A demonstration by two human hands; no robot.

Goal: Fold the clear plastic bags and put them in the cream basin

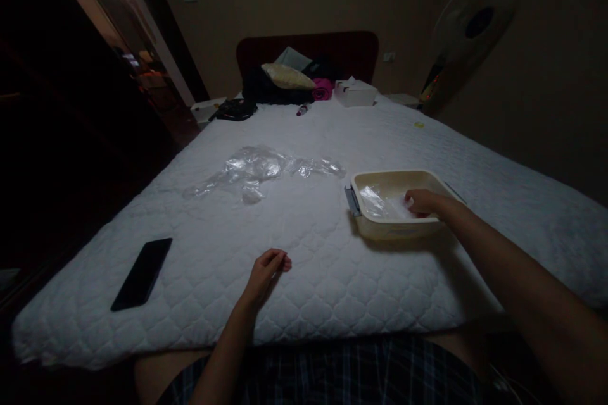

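Note:
A cream plastic bin (394, 229) with grey side latches stands on the right of the white quilted bed. My right hand (422, 202) reaches inside it, fingers closed on a whitish clear plastic piece. Another clear plastic packet (373, 201) lies at the bin's left inside. My left hand (272, 266) rests on the quilt near the front edge, its fingers curled together with nothing visible in them. Crumpled clear plastic bags (256, 166) are spread across the middle of the bed, beyond my left hand.
A black tablet or phone (141, 274) lies at the front left of the bed (323, 291). Near the headboard are a cushion (287, 76), dark cloth, a pink roll (322, 89) and a white box (355, 93). A fan (479, 22) stands at the right.

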